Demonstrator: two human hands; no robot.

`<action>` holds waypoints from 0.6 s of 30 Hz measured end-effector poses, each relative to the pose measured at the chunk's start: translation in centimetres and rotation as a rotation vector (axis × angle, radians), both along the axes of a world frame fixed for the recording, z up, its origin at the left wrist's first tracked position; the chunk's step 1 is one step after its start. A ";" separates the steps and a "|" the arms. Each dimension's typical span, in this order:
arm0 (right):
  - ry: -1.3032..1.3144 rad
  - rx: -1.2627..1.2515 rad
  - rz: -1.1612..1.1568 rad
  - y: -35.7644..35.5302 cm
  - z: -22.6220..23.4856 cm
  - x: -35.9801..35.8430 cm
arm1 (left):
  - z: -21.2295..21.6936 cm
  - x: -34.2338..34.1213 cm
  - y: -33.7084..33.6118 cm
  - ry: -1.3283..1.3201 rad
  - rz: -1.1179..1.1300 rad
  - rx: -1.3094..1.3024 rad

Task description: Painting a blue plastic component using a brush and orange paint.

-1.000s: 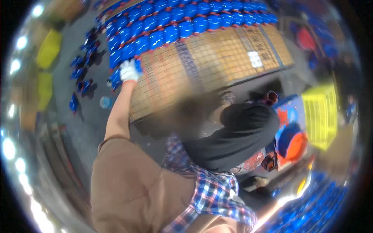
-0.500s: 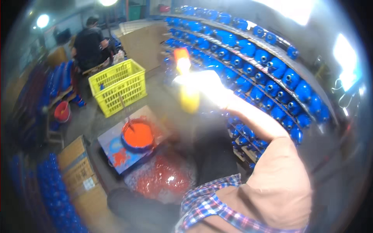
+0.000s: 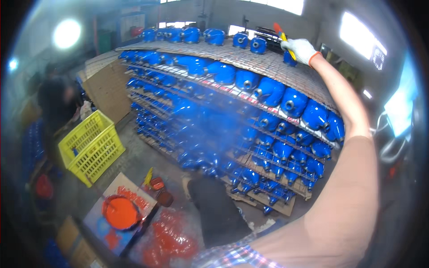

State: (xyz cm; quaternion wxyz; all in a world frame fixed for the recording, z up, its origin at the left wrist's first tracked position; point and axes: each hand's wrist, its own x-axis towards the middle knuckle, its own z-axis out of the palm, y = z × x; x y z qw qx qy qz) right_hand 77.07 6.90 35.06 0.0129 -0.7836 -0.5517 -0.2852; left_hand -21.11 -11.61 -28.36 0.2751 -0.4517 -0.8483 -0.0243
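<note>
My right hand point(image 3: 303, 50), in a white glove with an orange cuff, is raised at the upper right, wrapped round a paintbrush point(image 3: 283, 36). The brush has a yellow handle and an orange-red tip pointing up and left. The handle's lower end is in front of a blue-painted metal part point(image 3: 289, 59) on the rack's top; I cannot tell if they touch. Two more blue parts, one of them a rounded casting point(image 3: 258, 45), stand just to the left. My left hand is out of view.
A tiered rack point(image 3: 228, 58) full of blue castings spans the middle. Orange paint point(image 3: 120, 213) fills a round tub on a stained board point(image 3: 96, 219) at lower left, beside red spillage point(image 3: 172, 239). A yellow crate point(image 3: 100, 152) stands left, near a seated person point(image 3: 56, 98).
My view has swung right and up toward the rack. My right hand has moved with the brush up and right, out to the rack's top. The glare over the hand is gone.
</note>
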 end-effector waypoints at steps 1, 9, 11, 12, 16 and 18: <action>-0.339 -0.099 0.081 -0.7 -0.1 0.5 | -0.2 -0.6 0.1 -0.163 0.105 0.030; -0.328 -0.220 0.010 -0.3 -2.8 6.7 | 0.8 0.2 2.9 -0.257 0.544 0.070; -0.273 -0.163 0.060 0.4 -3.9 7.7 | 2.6 -0.5 1.1 -0.081 0.213 -0.162; -0.234 -0.177 0.012 0.4 -4.1 7.7 | 2.8 -1.2 0.9 -0.078 0.229 -0.168; -0.224 -0.127 0.003 1.3 -4.5 9.1 | 2.6 -2.6 2.1 -0.142 0.295 -0.282; -0.143 -0.064 0.070 2.2 -4.1 6.2 | 2.0 -2.3 4.2 0.126 0.341 0.142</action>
